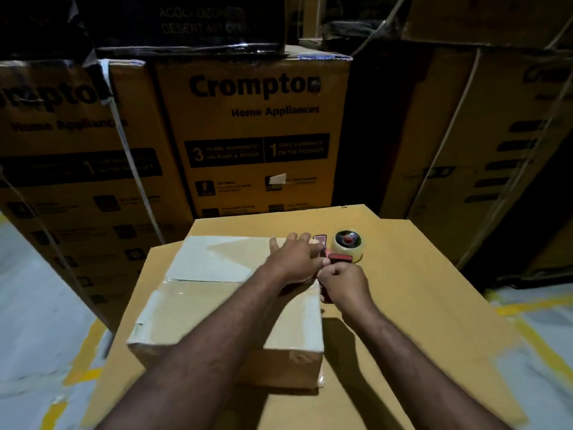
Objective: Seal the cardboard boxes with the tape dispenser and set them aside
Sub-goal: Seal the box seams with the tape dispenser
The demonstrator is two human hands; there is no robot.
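A small cardboard box [217, 305] sits on the left half of a big cardboard sheet [428, 299]. The box's flaps are down, and shiny tape runs across its top. The left hand [294, 259] lies flat on the box's far right corner with its fingers spread. The right hand [344, 283] is curled tight around the red tape dispenser [339, 259], which is just beside the box's right edge. The dispenser's tape roll [348, 245] points away from the person. Tall Crompton boxes [254, 135] stand behind the sheet.

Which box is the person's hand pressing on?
The small plain box in front, nearest the person. The left hand rests on its top. The big boxes behind it are printed with Crompton, and no hand touches them.
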